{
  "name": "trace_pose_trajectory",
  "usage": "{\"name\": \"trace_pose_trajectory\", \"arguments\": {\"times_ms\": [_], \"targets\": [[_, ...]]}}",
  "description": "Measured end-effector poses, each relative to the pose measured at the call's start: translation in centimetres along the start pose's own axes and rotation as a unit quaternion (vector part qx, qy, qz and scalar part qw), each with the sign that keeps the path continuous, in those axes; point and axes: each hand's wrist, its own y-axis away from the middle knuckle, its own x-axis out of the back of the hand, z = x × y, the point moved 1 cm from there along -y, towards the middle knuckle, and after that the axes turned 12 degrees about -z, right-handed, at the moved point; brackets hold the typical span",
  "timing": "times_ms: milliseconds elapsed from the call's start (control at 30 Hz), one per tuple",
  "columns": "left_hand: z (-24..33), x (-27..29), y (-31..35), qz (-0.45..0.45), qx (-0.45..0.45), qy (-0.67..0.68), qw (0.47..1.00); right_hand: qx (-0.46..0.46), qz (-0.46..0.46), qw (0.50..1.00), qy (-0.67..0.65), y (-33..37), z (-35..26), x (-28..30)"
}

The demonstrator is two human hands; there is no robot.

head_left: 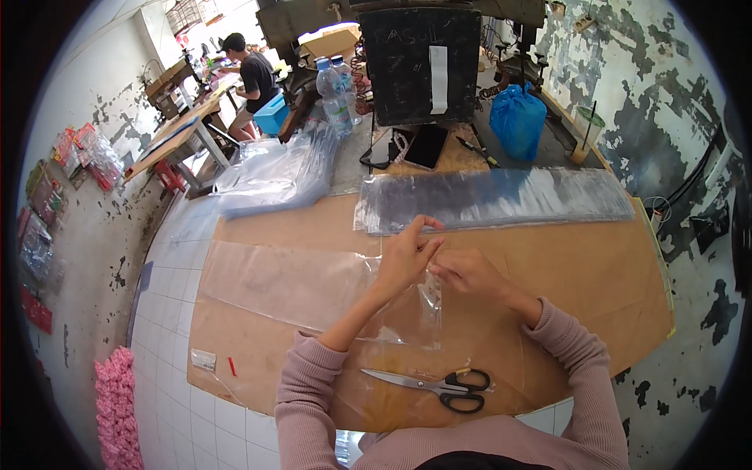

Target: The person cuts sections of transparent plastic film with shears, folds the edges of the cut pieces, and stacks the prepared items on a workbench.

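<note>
My left hand [405, 257] and my right hand [472, 274] meet over the middle of the brown-covered worktable [564, 305]. The left index finger is bent and the thumb points toward the right hand. On the right, thumb and fingers are pinched together. Whatever lies between the fingertips is too small to make out. Beneath the hands a long clear plastic sheet [274, 282] lies flat, its right end creased and shiny. Black-handled scissors [440, 385] rest nearer to me, slightly opened, blades toward the left.
Behind my hands lies a stack of clear plastic strips [501, 200]; another plastic pile [274, 176] is at left. Phones [427, 146], water bottles [334, 98], a blue bag [518, 121] and a drink cup [586, 133] stand beyond. A co-worker [254, 82] sits far left.
</note>
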Motion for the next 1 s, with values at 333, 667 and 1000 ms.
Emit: {"name": "trace_pose_trajectory", "arguments": {"times_ms": [333, 667, 1000], "targets": [[-3.2, -0.1, -0.6, 0.195, 0.021, -0.143, 0.97, 0.256, -0.341, 0.869, -0.253, 0.6, -10.2, -1.9], [1.0, -0.5, 0.4, 0.141, -0.029, 0.024, 0.989, -0.158, -0.235, 0.898, -0.336, -0.7, -3.4, -1.2], [1.1, -2.7, 10.1, 0.028, -0.397, -0.543, 0.739, -0.303, -0.128, 0.7, -0.634, 0.4, -0.9, -1.4]]}}
